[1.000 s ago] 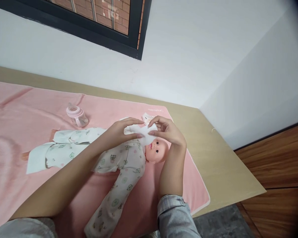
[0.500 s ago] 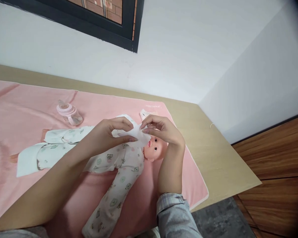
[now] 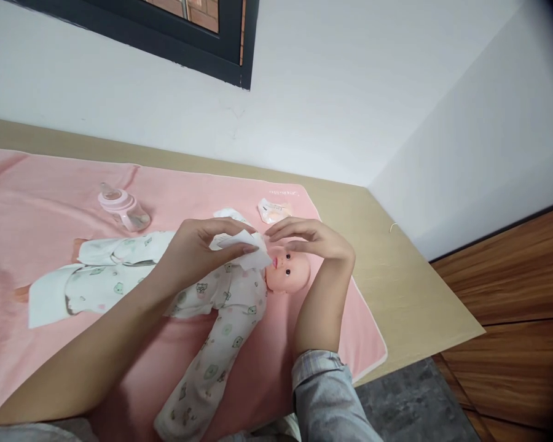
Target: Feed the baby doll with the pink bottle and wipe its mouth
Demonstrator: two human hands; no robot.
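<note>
A folded white wipe (image 3: pixel 249 247) is pinched between the thumb and fingers of my left hand (image 3: pixel 203 245), above the chest and chin of a baby doll. My right hand (image 3: pixel 316 236) hovers over the top side of the doll's head (image 3: pixel 291 276), its fingers stretched toward the wipe and the thumb apart, with nothing visible in them. The doll lies on its back in a white printed suit (image 3: pixel 237 294), its head toward the right. My forearms and hands hide part of its body and its far arm.
Under the doll is a pink blanket (image 3: pixel 341 319) on a wooden table (image 3: pixel 396 288). A pink-topped baby bottle (image 3: pixel 124 207) lies tilted near the legs. Beyond the head sits a small white and pink packet (image 3: pixel 274 210). Walls bound the table at the back and right.
My right hand has let go of the wipe, its fingers opening and drawing slightly to the right. The wipe stays in my left hand, now looking more folded.
</note>
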